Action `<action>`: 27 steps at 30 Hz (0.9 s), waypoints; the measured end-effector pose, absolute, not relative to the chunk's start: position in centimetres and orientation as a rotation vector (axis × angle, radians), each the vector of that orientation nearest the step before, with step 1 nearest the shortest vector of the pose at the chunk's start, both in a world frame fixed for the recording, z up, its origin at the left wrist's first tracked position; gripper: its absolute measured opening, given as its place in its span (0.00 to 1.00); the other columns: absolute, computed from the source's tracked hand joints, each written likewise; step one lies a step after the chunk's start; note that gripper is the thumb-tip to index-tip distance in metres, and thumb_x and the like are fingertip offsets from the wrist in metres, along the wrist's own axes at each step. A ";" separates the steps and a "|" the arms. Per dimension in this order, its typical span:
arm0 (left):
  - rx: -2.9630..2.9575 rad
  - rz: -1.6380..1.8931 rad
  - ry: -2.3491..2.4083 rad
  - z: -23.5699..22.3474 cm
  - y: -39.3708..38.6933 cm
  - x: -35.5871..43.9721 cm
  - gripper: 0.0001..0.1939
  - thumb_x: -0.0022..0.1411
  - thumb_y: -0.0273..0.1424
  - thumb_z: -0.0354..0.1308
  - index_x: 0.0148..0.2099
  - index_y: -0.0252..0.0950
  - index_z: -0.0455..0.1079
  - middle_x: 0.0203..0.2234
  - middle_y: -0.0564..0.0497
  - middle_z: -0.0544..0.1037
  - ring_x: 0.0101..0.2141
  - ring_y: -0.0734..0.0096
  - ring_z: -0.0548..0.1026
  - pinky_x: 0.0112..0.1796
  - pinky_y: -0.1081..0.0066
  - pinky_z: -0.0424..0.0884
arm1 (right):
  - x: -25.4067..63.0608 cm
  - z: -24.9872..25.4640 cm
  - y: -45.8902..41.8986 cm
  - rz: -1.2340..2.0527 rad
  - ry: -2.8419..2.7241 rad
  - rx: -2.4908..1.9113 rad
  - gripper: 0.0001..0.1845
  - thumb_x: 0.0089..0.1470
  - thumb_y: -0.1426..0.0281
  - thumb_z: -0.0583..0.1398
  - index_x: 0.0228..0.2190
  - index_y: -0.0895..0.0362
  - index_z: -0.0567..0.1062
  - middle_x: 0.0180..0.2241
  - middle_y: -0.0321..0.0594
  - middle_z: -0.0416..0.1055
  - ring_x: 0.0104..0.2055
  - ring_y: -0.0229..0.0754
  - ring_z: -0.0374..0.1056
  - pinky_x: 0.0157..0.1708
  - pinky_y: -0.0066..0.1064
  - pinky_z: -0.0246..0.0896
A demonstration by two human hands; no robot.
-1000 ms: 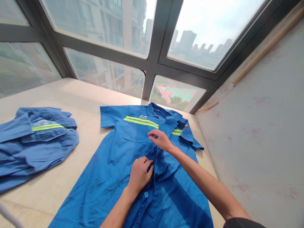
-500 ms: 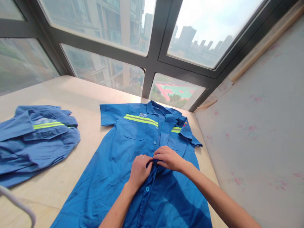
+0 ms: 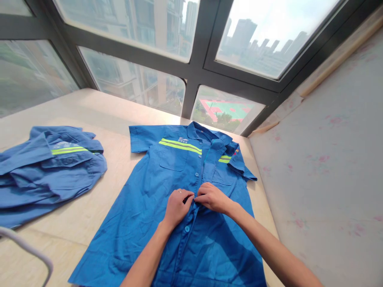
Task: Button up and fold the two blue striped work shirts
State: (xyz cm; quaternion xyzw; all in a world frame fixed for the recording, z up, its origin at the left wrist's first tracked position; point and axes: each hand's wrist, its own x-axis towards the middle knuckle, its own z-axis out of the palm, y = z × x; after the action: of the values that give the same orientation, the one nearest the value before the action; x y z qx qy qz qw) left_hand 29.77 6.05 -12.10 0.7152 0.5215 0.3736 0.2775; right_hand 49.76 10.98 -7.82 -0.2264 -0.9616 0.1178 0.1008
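Observation:
A blue short-sleeved work shirt (image 3: 149, 207) with yellow-green reflective stripes lies front side up, collar toward the window. My left hand (image 3: 178, 205) pinches the front placket around mid-length, thumb and fingertips together. Right beside it, my right hand (image 3: 213, 198) pinches the other front edge, and the fingertips of both hands nearly touch. Whatever small part sits between the fingertips is hidden. A button (image 3: 187, 229) shows below the hands and another button (image 3: 196, 174) above them. The upper front hangs apart near the collar.
To the left lies a second blue work shirt (image 3: 74, 175), crumpled, on the pale surface (image 3: 116, 167). A grey curved tube (image 3: 26, 248) crosses the lower left corner. Dark window frames (image 3: 197, 52) rise behind, and a flowered wall (image 3: 323, 179) bounds the right side.
My view has shifted slightly, so the shirts sit a little farther right and higher. Both hands remain pinched at the same part of the placket, with the right fingers curled in more.

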 end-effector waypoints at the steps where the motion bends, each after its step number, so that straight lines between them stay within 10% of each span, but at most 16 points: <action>1: 1.927 1.005 1.403 -12.2 6.0 29.8 0.08 0.66 0.29 0.56 0.38 0.38 0.76 0.34 0.51 0.81 0.36 0.68 0.76 0.40 0.66 0.67 | 49.7 -8.2 10.8 0.363 -2.803 -0.673 0.10 0.62 0.73 0.57 0.38 0.53 0.79 0.34 0.40 0.74 0.39 0.42 0.65 0.43 0.35 0.57; 27: 1.835 1.010 1.384 -12.3 6.2 29.7 0.14 0.61 0.24 0.59 0.48 0.39 0.75 0.35 0.51 0.81 0.36 0.68 0.76 0.43 0.65 0.69 | 49.9 -11.0 8.9 0.059 -2.536 -0.813 0.11 0.64 0.71 0.55 0.35 0.55 0.78 0.28 0.40 0.69 0.34 0.42 0.60 0.39 0.35 0.56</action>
State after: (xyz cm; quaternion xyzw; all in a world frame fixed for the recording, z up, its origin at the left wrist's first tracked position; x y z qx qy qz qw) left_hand 29.71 6.23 -12.32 0.6949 0.5241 0.3823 0.3102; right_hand 49.94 8.89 -11.05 -0.2965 -0.9250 0.0216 0.2367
